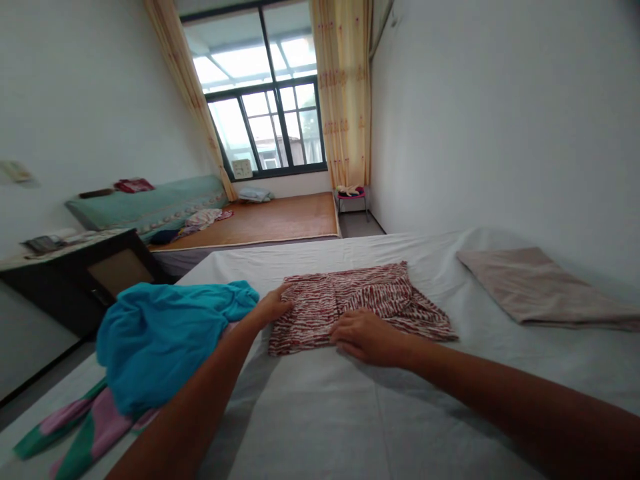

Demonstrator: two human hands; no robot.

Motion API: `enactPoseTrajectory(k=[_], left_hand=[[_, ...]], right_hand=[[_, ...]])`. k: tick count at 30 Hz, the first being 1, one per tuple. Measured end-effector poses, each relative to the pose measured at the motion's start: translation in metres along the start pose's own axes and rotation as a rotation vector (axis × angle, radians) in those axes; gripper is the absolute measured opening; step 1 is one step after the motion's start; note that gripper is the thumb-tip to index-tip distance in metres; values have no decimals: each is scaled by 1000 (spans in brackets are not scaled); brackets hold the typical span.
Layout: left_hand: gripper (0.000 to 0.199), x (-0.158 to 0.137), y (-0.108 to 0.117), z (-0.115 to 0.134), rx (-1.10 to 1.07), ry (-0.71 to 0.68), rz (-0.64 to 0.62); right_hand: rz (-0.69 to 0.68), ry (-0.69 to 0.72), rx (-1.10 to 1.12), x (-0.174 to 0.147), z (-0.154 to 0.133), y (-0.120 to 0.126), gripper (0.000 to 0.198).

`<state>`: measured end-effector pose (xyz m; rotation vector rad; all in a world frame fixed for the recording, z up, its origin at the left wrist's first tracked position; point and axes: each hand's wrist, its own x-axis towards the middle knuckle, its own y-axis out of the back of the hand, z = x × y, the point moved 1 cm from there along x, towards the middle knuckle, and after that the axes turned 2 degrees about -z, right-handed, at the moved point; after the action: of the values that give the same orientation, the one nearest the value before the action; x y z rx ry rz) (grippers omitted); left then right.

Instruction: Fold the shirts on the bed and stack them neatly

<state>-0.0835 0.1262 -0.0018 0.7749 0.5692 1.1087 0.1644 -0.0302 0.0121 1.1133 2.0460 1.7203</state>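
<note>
A garment (313, 303) with a brown, red and white streaked pattern lies folded on a white-sheeted bed, its right part bunched and slanting outward. My left hand (274, 305) rests at the garment's left edge, thumb and fingers apart on the cloth. Over its near middle edge, my right hand (367, 338) has its fingers curled together on the fabric; the fingertips are partly hidden. Beside my left forearm is a heaped bright blue garment (165, 340), with a green and pink cloth (107, 423) sticking out beneath it.
A folded beige cloth (540, 287) lies on the white sheet (325, 413) at right, near the wall. Beyond the bed's far edge stands another bed (280, 220) with a brown mat. A dark cabinet (50, 287) is at left, and a small stool (352, 195) stands near the curtain.
</note>
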Motion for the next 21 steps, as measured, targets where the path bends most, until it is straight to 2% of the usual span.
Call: enactPoseTrajectory(k=[2,4,6,8,12,14,17,21], left_hand=[[65,-8,-3,4,-220,66,-16],[70,-13,-3,11,-460,162,-75],[75,-14,-1,24,-638,196,-129],[78,-10,1,45,-699,162,-137],[75,8,-10,105,-584,74,-132],[71,20,-30,142,-510,-14,-151],[61,40,-74,193,-347,-174,-186],[45,60,-137,240,-140,-297,-240]], right_hand=[[92,-106,70,-20,27,15,22],[211,-272,125,-42,58,30,25],[317,-452,137,-64,89,43,26],[402,-575,145,-86,117,52,26],[568,-695,276,-120,159,59,27],[627,-738,323,-130,173,58,27],[663,-787,327,-139,187,56,27],[693,-803,336,-145,198,54,25]])
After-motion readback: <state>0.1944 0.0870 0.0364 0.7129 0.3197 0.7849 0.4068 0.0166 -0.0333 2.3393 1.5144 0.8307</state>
